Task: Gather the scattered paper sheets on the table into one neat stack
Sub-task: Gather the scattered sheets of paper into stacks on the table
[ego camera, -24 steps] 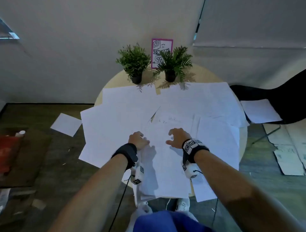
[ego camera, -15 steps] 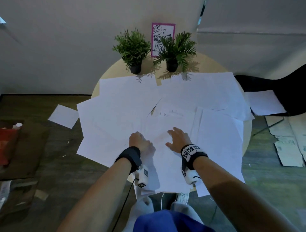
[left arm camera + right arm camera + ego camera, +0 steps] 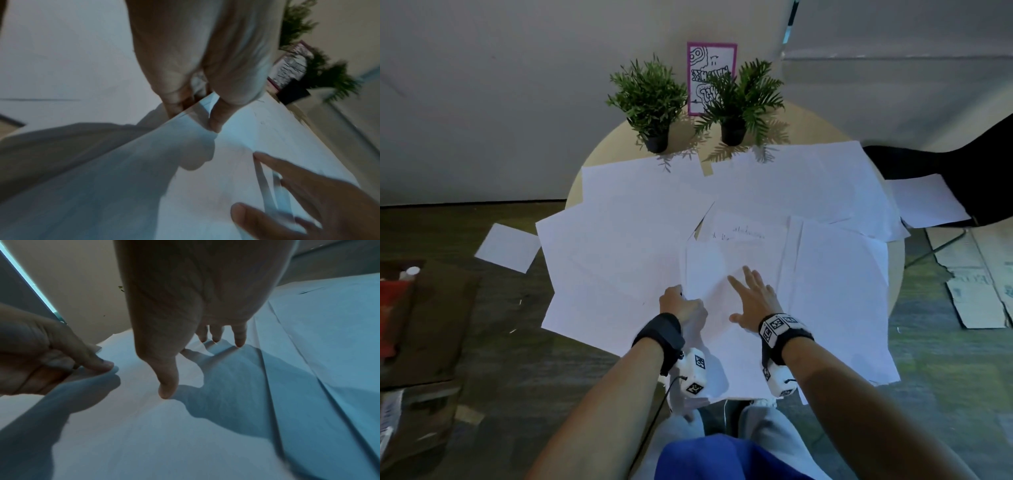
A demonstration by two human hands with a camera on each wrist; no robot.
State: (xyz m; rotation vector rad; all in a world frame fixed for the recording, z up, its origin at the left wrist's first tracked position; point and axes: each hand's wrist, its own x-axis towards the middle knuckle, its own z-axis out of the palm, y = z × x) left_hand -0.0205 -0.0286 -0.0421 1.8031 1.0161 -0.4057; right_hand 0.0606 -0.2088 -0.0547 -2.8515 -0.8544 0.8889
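Note:
Several white paper sheets lie fanned and overlapping over a round light-wood table. My left hand pinches the left edge of the near middle sheet, thumb on top and fingers beneath, as the left wrist view shows. That edge is lifted a little. My right hand lies flat on the same sheet with straight spread fingers; its fingertips and thumb press the paper. A sheet with faint handwriting sits just beyond the hands.
Two small potted plants and a pink-framed card stand at the table's far edge by the wall. Loose sheets lie on the floor at left and right. Cardboard lies on the floor at right.
My right hand has uncurled and now lies flat with its fingers spread. My left hand has closed on the middle sheet's left edge and raised it slightly.

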